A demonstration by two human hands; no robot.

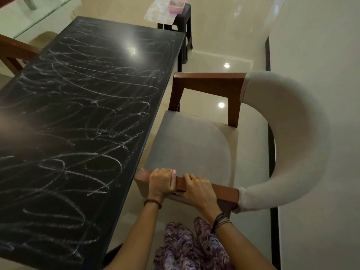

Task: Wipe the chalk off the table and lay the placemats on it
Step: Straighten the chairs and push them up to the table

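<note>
Chalk everywhere on this table, placemats parked at the far end

The long black table runs from near left to far, and white chalk loops and scribbles cover pretty much the whole top, smudged in spots, with a ceiling light glaring off the far half. The placemats, pale and patterned, lie flat on a small dark stool past the table's far end

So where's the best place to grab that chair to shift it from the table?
Probably the near wooden armrest, taken from above, as both the left hand and right hand do now. It is a straight, narrow bar that fingers wrap around, while the padded curved backrest looks too broad to hold firmly.
</note>
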